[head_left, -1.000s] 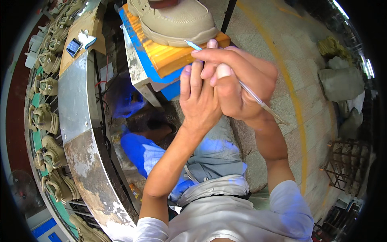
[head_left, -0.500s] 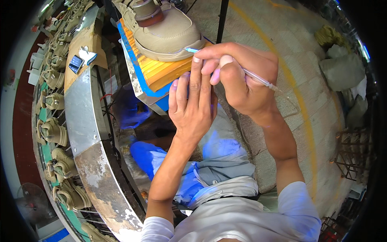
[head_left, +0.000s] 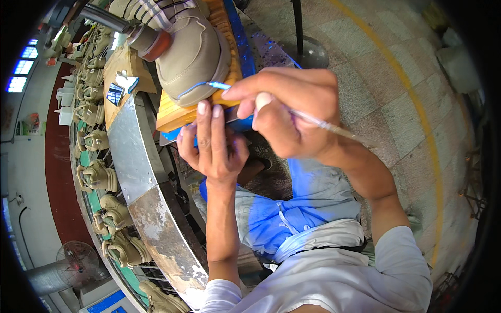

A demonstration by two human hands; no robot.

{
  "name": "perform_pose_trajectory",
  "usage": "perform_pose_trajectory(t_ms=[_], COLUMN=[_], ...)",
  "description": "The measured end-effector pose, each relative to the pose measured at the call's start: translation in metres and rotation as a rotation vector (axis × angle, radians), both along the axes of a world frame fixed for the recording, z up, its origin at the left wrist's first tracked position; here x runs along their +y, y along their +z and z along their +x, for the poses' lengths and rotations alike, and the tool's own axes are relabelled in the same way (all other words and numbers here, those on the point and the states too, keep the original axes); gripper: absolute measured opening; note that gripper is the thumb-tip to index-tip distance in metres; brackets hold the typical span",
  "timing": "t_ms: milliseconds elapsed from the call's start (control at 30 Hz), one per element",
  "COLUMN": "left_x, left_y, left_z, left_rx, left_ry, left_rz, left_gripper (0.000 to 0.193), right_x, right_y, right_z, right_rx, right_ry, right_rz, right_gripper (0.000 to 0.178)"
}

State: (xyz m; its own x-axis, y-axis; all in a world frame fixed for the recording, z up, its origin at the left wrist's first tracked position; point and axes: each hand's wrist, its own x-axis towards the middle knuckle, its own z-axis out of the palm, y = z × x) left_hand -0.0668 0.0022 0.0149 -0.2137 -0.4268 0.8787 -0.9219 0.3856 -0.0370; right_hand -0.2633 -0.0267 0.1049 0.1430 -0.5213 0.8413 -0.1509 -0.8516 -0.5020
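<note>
Close Quarters Along a Curved Edge

A beige lace-up shoe with a rounded toe sits on a ridged yellow block, up and to the left of the worker's right hand, which pinches a slender, pen-like tool with a clear shaft and a blue tip. The shoe's long axis runs from the far upper left down toward the worker, toe foremost, so its curved front edge faces both hands. The tool slants across that line, its tip pointing left at the toe's edge, where a thin blue streak follows the curve; whether tip and surface actually touch is too fine to tell.

The left hand is the nearer of the two, directly below the toe, its longer fingers stretched upward with their tips at the sole's lower edge. It grasps nothing visible, and whether those fingertips press on the sole or on the block cannot be told. Above, a metal rod with a reddish-brown round pad reaches in from the upper left, over the shoe, on the side away from the right hand
</note>
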Motion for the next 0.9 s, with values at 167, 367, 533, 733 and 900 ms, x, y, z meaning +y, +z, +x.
perform_pose_trajectory(t_ms=[167,367,533,733,900], left_x=[-0.01,-0.028,-0.048,-0.068,-0.091], left_y=[-0.005,-0.011,0.01,0.044,0.036], left_z=[0.042,0.097,0.117,0.118,0.13], left_rx=[0.049,0.2,0.832,0.553,0.5], left_ry=[-0.065,-0.096,-0.313,0.142,0.144], left_rz=[-0.061,-0.069,0.214,0.365,0.354], left_gripper=[0.047,0.053,0.065,0.068,0.109], right_x=[-0.005,-0.033,-0.077,-0.115,-0.123], right_y=[-0.013,-0.028,-0.039,-0.04,-0.044], right_z=[0.028,0.074,0.093,0.101,0.092], right_rx=[-0.049,-0.076,-0.003,0.015,0.058], right_ry=[0.047,0.045,-0.037,-0.045,-0.08], right_rz=[0.041,-0.031,-0.102,-0.145,-0.102], right_gripper=[0.024,0.016,0.014,0.018,0.021])
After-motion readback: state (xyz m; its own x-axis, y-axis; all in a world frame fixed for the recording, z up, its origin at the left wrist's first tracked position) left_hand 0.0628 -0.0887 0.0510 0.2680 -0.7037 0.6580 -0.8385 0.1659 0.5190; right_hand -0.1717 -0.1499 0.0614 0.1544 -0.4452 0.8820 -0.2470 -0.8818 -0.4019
